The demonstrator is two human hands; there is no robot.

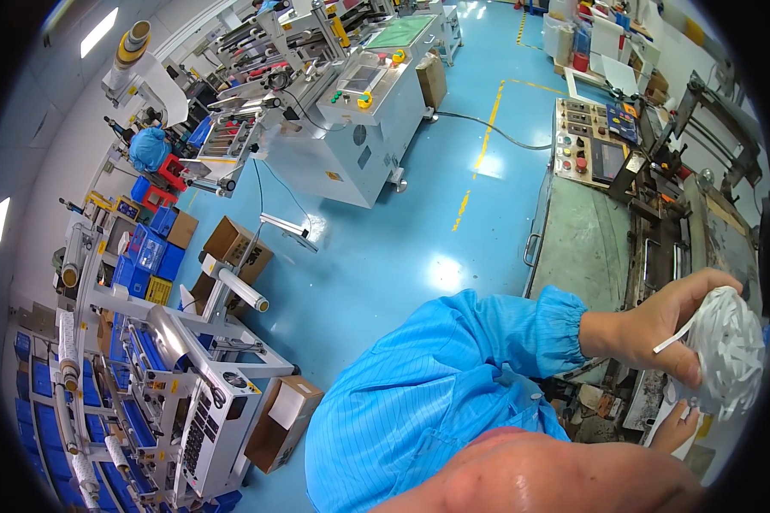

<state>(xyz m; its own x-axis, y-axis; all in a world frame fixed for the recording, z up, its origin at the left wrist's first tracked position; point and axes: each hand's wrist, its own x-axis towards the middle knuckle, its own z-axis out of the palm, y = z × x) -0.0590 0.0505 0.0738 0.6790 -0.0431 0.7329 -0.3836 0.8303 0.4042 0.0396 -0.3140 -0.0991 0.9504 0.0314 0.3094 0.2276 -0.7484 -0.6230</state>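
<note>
I'm on a factory floor: blue epoxy floor (402, 248) w/ yellow lines, big grey machines (359, 111) w/ control panels, roll stock, blue parts bins (150, 248), cardboard boxes (235, 248).

- The bundle of white strips (727, 350) looks like thin matt paper or film tape, crumpled into a loose, rough-surfaced ball.
- The sleeve (488, 342) is light blue woven cloth with fine stripes, matt, gathered at an elastic cuff.
- The floor (402, 231) is a smooth blue coating, glossy enough to mirror the ceiling lights.
- The machine housing (359, 145) is painted sheet metal, pale grey, with a satin sheen.
- The worktop (586, 239) is worn grey-green metal, dull and scuffed.
- The boxes (282, 423) are brown corrugated cardboard, matt.
- The rollers (167, 333) are bare metal, shiny.
- The bins (150, 248) are blue plastic, slightly glossy.
</note>
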